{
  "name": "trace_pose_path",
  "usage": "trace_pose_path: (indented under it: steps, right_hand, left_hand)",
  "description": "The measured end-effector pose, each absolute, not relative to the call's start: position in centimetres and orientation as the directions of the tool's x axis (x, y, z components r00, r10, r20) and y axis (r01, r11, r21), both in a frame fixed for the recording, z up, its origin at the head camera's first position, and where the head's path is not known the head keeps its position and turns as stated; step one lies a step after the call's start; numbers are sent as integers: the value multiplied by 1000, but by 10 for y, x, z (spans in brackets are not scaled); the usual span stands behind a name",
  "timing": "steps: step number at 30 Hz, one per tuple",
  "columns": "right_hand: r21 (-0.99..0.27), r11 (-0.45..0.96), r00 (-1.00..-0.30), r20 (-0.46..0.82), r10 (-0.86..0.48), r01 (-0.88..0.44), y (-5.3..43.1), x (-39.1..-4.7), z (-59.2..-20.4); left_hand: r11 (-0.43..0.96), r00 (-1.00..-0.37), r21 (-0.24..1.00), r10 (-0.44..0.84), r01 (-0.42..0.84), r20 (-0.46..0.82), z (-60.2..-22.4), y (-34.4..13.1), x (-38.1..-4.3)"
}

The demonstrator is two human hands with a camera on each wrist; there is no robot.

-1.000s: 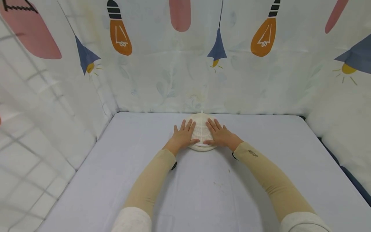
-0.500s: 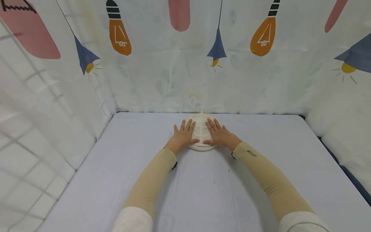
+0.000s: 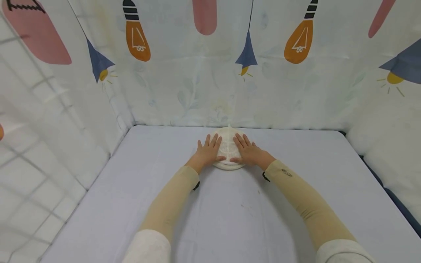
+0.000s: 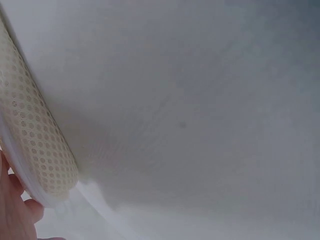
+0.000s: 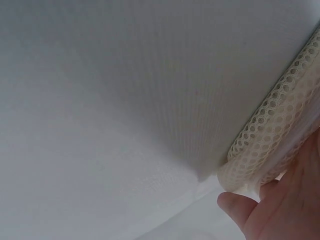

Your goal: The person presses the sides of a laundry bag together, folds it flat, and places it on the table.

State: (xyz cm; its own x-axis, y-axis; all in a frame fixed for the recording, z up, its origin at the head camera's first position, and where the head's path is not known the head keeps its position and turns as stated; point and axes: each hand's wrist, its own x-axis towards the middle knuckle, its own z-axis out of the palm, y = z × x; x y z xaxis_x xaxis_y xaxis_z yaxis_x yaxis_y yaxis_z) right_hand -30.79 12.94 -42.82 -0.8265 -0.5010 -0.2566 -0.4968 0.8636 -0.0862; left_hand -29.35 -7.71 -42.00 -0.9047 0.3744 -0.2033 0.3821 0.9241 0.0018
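Observation:
A round, cream mesh laundry bag (image 3: 228,148) with a padded rim lies near the far edge of the table, a small loop at its back. My left hand (image 3: 205,153) rests on its left side, fingers spread and straight. On the right side my right hand (image 3: 252,153) lies the same way, the two thumbs pointing at each other. The left wrist view catches the bag's honeycomb mesh side (image 4: 37,145) beside part of the left hand (image 4: 15,212). In the right wrist view the mesh edge (image 5: 275,120) is above the thumb and palm of the right hand (image 5: 285,212).
A white cloth covers the table (image 3: 227,215). Behind it hangs a curtain (image 3: 184,91) printed with bulbs and lamps. More pale fabric hangs at the left, with a wire grid (image 3: 29,164) showing through, and at the right.
Both hands stay on the mesh laundry bag in nearly the same place. The head view has shifted very slightly.

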Motion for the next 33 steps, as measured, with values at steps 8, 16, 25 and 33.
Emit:
trace_pose_path:
  steps: [8, 16, 25, 33]
  right_hand:
    - [-176, 839, -809, -222, -544, -515, 132, -311, -423]
    - [-238, 797, -780, -183, -598, -555, 142, -321, -423]
    - [-267, 791, -778, -180, -602, -550, 153, -322, -416]
    - [-290, 803, -786, -206, -583, -520, 155, -322, -416]
  left_hand:
    - [925, -905, 55, 378, 375, -194, -422, -82, -299]
    - [917, -901, 96, 398, 386, -174, -420, -89, -304]
    - [907, -888, 120, 420, 403, -190, -416, -95, -306]
    - [904, -888, 140, 425, 404, -178, -416, -92, -305]
